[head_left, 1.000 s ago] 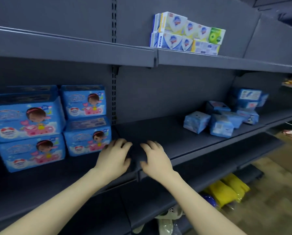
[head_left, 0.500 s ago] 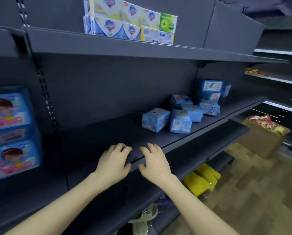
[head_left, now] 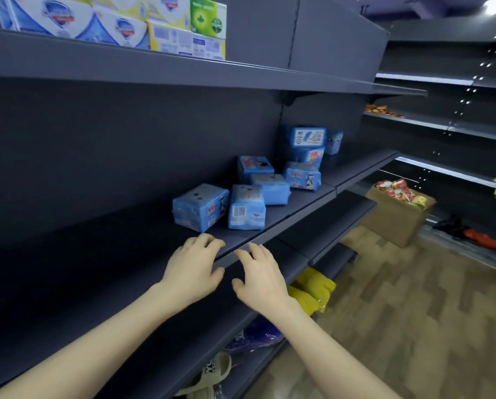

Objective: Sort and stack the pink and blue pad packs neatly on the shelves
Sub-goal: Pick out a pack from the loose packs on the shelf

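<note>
Several blue pad packs lie in a loose heap on the dark middle shelf [head_left: 102,243]. The two nearest are a pack on its side [head_left: 199,208] and an upright one [head_left: 246,211]; more packs [head_left: 269,188] lie behind, and a small stack [head_left: 308,145] stands by the back panel. No pink packs show. My left hand [head_left: 193,269] and my right hand [head_left: 261,279] hover palm-down side by side over the shelf's front edge, just short of the nearest packs. Both hold nothing, fingers apart.
Soap boxes [head_left: 120,23] line the upper shelf. Yellow packets [head_left: 313,292] and a sandal [head_left: 212,372] lie on lower shelves. An open cardboard box of snacks [head_left: 399,208] stands on the wooden floor to the right, near another shelf unit [head_left: 442,125].
My view has swung right: the large blue boxes at the left have left the frame and the heap of blue packs is closer. Both hands stayed empty, moving rightward along the shelf edge.
</note>
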`<state>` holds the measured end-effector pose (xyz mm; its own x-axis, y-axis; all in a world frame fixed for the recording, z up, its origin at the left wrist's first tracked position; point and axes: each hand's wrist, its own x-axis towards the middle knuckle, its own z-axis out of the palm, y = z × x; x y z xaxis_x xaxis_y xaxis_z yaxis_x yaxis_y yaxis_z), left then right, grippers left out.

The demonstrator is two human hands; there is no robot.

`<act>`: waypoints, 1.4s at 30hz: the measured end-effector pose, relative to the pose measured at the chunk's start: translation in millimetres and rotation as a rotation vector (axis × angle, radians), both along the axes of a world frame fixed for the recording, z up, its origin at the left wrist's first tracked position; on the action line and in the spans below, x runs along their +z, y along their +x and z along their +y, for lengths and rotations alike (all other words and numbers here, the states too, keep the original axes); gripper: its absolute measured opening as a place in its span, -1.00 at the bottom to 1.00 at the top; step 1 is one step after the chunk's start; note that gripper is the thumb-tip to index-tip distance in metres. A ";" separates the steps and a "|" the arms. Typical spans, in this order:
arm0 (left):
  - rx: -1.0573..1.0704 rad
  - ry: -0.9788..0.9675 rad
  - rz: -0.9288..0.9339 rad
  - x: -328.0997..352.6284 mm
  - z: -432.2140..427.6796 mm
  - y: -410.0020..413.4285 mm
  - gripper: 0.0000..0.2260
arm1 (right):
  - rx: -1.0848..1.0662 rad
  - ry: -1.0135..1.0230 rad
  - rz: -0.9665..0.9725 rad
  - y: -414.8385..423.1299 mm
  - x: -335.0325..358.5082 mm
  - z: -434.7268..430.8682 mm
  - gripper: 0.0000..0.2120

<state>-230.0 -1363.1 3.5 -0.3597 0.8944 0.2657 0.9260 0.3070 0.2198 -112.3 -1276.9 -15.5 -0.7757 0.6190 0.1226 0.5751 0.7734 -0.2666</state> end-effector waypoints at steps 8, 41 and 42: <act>-0.091 0.039 -0.042 9.4 48.5 16.3 -0.56 | -0.094 0.002 0.052 15.9 9.6 37.2 -0.46; -0.042 0.008 -0.010 45.9 272.8 -88.4 -0.61 | -0.096 0.020 0.195 -78.7 48.3 263.3 -0.50; -0.038 0.003 -0.015 44.2 275.5 -89.8 -0.61 | -0.088 0.020 0.202 -81.7 47.1 266.9 -0.51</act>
